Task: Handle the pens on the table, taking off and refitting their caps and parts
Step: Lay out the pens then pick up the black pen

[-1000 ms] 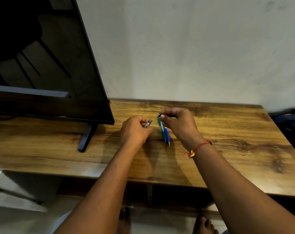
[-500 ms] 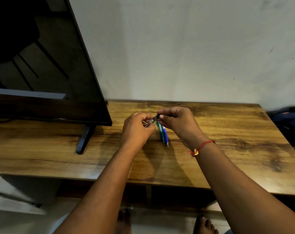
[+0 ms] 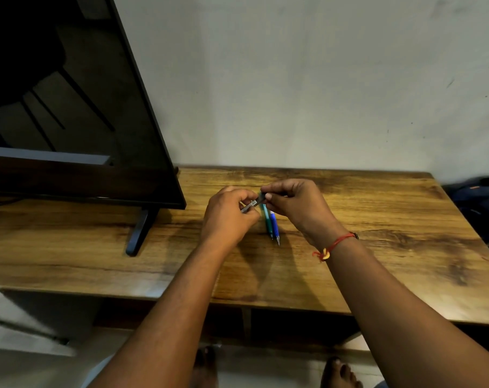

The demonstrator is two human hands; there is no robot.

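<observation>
Over the middle of the wooden table (image 3: 377, 247), my left hand (image 3: 228, 217) pinches a thin grey pen (image 3: 251, 204) that slants up to the right. My right hand (image 3: 296, 205) grips the dark cap (image 3: 262, 196) at that pen's upper end, so both hands meet at the one pen. Just below the hands lie a teal pen (image 3: 266, 219) and a blue pen (image 3: 274, 226), side by side, tips toward me. Their upper ends are hidden behind my right fingers.
A black TV screen (image 3: 69, 121) stands on the table's left half, with its dark foot (image 3: 138, 233) close to my left forearm. A pale wall runs behind the table. A dark bag (image 3: 484, 203) sits off the right edge. Bare feet show below the front edge.
The hands were apart, the left one holding the grey pen alone. They have come together, and my right fingers now hold the cap at the pen's end.
</observation>
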